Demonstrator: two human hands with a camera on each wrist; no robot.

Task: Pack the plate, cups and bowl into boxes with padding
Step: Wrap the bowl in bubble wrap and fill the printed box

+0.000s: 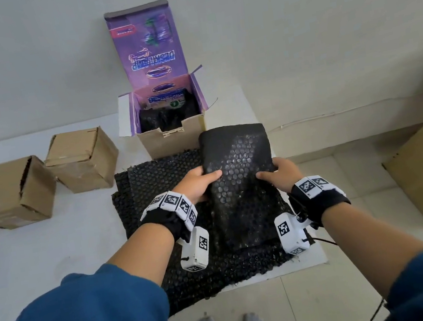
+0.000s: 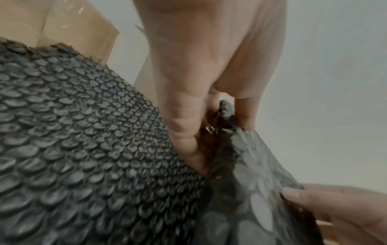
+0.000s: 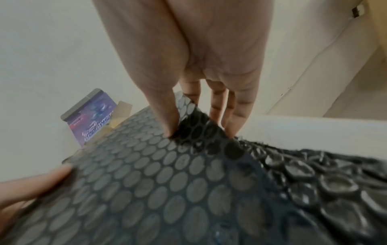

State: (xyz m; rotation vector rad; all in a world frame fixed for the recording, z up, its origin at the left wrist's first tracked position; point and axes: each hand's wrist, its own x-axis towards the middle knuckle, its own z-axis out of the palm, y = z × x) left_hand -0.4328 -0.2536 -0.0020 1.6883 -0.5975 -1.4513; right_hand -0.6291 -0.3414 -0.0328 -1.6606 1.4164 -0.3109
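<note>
two hands are gripping one folded sheet of black bubble wrap (image 1: 240,180): the left hand (image 1: 199,183) is pinching its left edge, thumb on top and fingers underneath, and the right hand (image 1: 279,172) is pinching the right edge the same way. the sheet is hanging between them, just above a stack of more bubble wrap (image 1: 153,187) that is lying under both wrists. beyond the fingertips the purple box (image 1: 168,128) is standing open, with dark padding already showing inside it. three closed cardboard boxes (image 1: 83,159) are sitting well off to the left of the left hand. no plate, cup or bowl is showing anywhere; they may be sitting inside the boxes, but i cannot tell.

risks, as i am judging them: the grip is holding only the edges, so the fold could be slipping open while travelling to the box; the tall raised flap beyond the hands could be catching the sheet and tipping the box; loose padding could be leaving the contents rattling.

the head view is giving the whole layout. the left wrist view is showing the edge bunching between thumb and fingers (image 2: 184,126), hidden from above. the right wrist view is showing fingers (image 3: 232,119) reaching under the sheet's smooth side.
</note>
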